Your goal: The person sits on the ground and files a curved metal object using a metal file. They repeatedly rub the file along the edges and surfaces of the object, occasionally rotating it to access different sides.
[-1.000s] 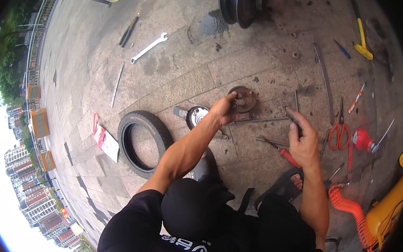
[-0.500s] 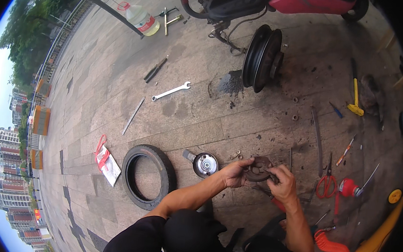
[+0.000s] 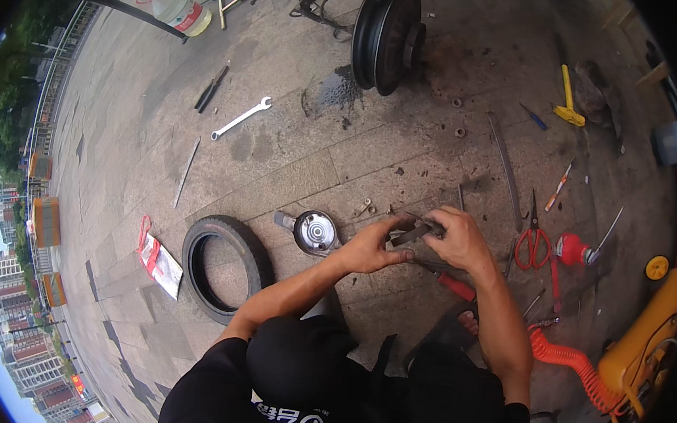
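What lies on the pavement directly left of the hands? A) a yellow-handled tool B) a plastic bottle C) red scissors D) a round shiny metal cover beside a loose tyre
D: the round shiny metal cover sits just left of the left hand, with the loose tyre further left; the red scissors lie to the right of the right hand.

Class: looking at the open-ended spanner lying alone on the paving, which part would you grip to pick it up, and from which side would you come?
Grip the spanner at mid-shank, the slim straight stretch between its two broader heads. It lies flat on the paving slabs with bare stone all round, so come from above, fingers closing across the shank's narrow width.
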`<state>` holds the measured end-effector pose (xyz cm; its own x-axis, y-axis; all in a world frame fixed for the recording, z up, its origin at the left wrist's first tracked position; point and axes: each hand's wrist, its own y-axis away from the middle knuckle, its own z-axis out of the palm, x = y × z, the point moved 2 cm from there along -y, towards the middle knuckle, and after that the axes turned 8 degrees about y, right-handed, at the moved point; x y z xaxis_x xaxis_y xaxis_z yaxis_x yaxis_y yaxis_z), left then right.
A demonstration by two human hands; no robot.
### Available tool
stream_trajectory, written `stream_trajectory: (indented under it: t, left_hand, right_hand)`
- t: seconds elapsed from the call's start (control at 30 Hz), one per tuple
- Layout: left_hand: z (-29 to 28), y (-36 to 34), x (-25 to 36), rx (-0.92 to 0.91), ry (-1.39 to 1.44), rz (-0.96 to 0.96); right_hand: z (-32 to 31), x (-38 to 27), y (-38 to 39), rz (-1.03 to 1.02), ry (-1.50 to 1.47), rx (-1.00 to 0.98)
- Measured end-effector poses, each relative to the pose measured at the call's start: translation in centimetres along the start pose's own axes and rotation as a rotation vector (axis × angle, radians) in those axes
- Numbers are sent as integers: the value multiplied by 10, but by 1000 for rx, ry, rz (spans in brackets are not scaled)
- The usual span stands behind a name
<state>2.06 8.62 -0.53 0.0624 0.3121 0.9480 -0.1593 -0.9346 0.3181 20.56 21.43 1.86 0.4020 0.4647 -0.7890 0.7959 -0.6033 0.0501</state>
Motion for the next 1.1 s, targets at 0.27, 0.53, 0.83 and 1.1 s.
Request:
stream_trajectory:
  t: [0.27,0.53,0.83,1.1]
  left_hand:
    - [11,0,2,115,-81,13]
    - [2,3,-8,275,108,-147]
    - [-2,10,28,428,-154,28]
    - [1,10,38,408,-254,122]
  right_hand:
    - [4,-18,-4,32,-9,-31]
    - [7,-14,12,267,-212,202]
    - [-2,-43,21,134,-222,209]
    - [-2,-49,20,112,-151,187]
